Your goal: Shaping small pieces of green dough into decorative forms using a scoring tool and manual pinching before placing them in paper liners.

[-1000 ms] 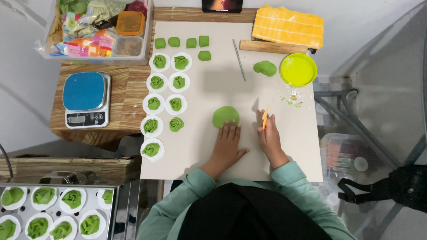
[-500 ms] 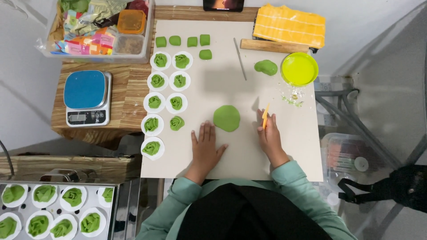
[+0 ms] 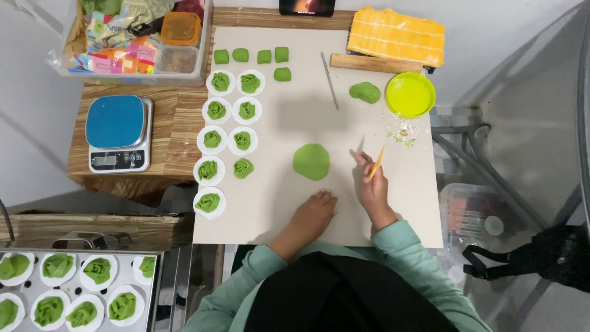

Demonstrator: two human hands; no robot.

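Nearest the body, the left hand (image 3: 314, 209) lies flat on the pale mat (image 3: 289, 203) that covers the counter, palm down, fingers loosely together, holding nothing. Just to its right the right hand (image 3: 372, 181) is raised on its edge, fingers curled round a thin orange stick (image 3: 377, 162) that slants up and away from the knuckles. Just beyond both hands, between them, a flat round disc of green dough (image 3: 311, 161) lies on the mat, apart from either hand. At the near left a metal tray (image 3: 161, 289) carries folded green dough pieces, each on a white paper round. Further out on the left of the mat, two columns of the same pleated green pieces on white rounds (image 3: 228, 132) run away from the body, with small plain green dough blocks (image 3: 251, 56) in a row past them. A blue-topped kitchen scale (image 3: 117, 132) sits on the wooden counter beside them. On the right, a lump of green dough (image 3: 365, 92) rests just beside a yellow-green bowl (image 3: 410, 94) whose contents cannot be made out. At the far left, a clear plastic bin (image 3: 132, 43) holds coloured packets and two small lidded tubs.
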